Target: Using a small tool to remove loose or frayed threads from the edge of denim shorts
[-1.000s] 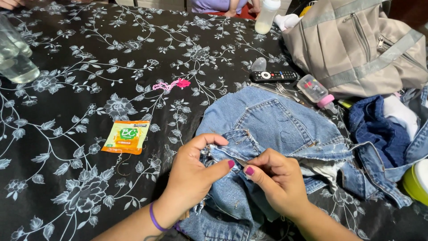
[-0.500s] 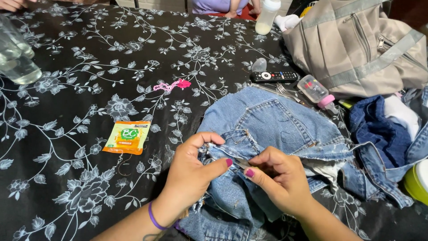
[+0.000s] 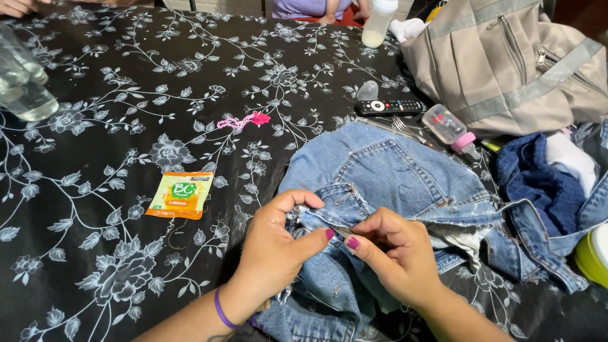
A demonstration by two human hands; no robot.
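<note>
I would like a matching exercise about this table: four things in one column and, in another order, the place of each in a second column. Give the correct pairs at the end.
Things:
1. denim garment
2. orange sachet
3. remote control
4. pink string

Places:
A. lies alone on the tablecloth, to the left of the hands
B. pinched at its seam by the left hand and right hand
C. beside the grey bag, near a small clear cap
D. on the cloth beyond the sachet, toward the table's middle

Pairs: 1-B, 2-A, 3-C, 4-D
</note>
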